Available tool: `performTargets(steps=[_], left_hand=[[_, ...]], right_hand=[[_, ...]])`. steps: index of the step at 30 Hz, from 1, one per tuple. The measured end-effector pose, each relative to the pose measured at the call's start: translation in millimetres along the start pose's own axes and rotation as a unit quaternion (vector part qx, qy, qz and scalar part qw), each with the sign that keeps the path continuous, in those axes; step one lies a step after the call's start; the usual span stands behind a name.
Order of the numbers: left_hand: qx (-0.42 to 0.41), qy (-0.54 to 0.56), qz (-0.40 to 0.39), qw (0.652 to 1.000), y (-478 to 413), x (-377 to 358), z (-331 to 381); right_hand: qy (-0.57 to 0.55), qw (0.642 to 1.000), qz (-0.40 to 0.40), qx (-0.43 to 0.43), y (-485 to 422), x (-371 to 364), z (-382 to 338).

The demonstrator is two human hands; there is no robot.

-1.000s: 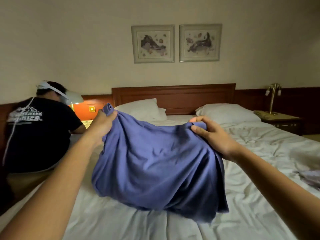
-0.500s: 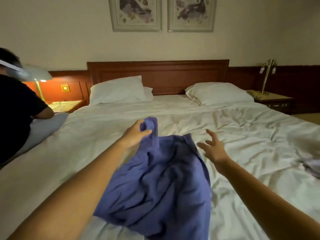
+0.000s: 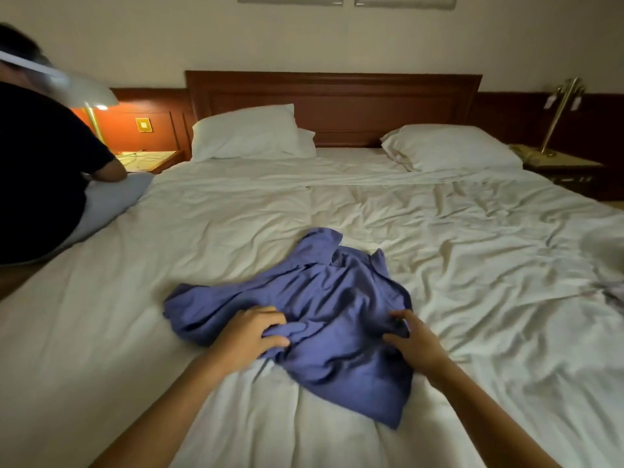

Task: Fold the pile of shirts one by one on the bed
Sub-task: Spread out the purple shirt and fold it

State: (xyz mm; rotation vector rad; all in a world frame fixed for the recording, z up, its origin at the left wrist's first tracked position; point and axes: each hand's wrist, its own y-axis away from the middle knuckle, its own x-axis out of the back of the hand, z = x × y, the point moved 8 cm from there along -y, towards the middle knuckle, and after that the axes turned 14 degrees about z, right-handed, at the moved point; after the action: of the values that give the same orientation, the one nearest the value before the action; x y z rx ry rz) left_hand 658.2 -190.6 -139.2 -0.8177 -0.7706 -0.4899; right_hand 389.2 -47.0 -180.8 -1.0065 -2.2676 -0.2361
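Note:
A crumpled blue shirt (image 3: 324,298) lies on the white bed sheet (image 3: 472,265), near the front middle of the bed. My left hand (image 3: 250,336) sits on the shirt's near left part, and its fingers and thumb pinch a bunched fold of the cloth. My right hand (image 3: 415,342) is on the shirt's near right edge with curled fingers gripping the fabric. One corner of the shirt trails toward me between my forearms.
Another person in a black top (image 3: 40,170) sits at the bed's left edge. Two white pillows (image 3: 250,133) (image 3: 452,146) lean by the wooden headboard (image 3: 334,103). Nightstands with lamps flank the bed. More clothing (image 3: 607,292) lies at the right edge.
The shirt was held up in the air by both hands, then dropped onto the bed. Both hands moved down to its near part and took hold of the cloth.

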Motion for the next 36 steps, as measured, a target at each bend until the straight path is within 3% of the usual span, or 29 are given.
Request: performTargets(steps=[3,6,9,12,14,17,18,20,22,24,29,32,34,36], left_hand=[[0.068,0.068,0.137,0.986,-11.4,50.3,4.2],[0.146,0.131,0.242,0.95,-20.0,109.4,-4.1],[0.216,0.217,0.257,0.917,-35.4,150.5,-3.4],[0.219,0.197,0.276,0.915,-41.6,159.7,29.0],[0.125,0.173,0.215,0.953,-34.3,134.2,75.3],[0.01,0.054,-0.004,0.998,-10.2,54.9,128.4],[0.001,0.012,-0.011,1.0,-7.1,38.8,133.0],[0.036,-0.011,0.058,0.998,-6.2,27.9,137.1],[0.068,0.024,0.172,0.982,-8.7,36.6,137.0],[0.076,0.037,0.236,0.968,-9.8,53.4,127.7],[0.089,0.063,0.196,0.975,-16.9,108.4,93.9],[0.077,0.093,0.156,0.98,-26.7,131.8,110.9],[0.066,0.117,0.164,0.977,-38.2,143.4,131.0],[0.054,0.111,0.172,0.977,-50.3,151.2,154.5]], right_hand=[[-0.247,0.965,0.059,-0.072,6.4,41.5,-21.3],[-0.387,0.913,0.07,-0.108,11.3,90.4,-52.1],[-0.456,0.884,0.033,-0.1,16.3,129.3,-98.5],[-0.515,0.854,-0.003,-0.075,24.2,148.3,-150.2],[-0.54,0.84,-0.009,-0.056,32.6,153.1,-181.4],[-0.551,0.833,-0.025,-0.035,49.6,151.5,-217.0],[-0.562,0.826,-0.032,-0.034,54.5,150.9,-226.0],[-0.575,0.817,-0.032,-0.034,60.3,154.2,-239.1],[-0.558,0.829,-0.002,-0.035,58.7,163.7,-242.8],[-0.515,0.854,0.055,-0.055,47.1,179.8,-231.1],[-0.331,0.931,0.11,-0.108,16.1,217.9,-172.5],[-0.284,0.936,0.167,-0.122,4.5,224.8,-137.2],[-0.215,0.945,0.223,-0.1,4.0,223.4,-126.6],[-0.137,0.961,0.238,-0.014,21.7,207.3,-140.6]])
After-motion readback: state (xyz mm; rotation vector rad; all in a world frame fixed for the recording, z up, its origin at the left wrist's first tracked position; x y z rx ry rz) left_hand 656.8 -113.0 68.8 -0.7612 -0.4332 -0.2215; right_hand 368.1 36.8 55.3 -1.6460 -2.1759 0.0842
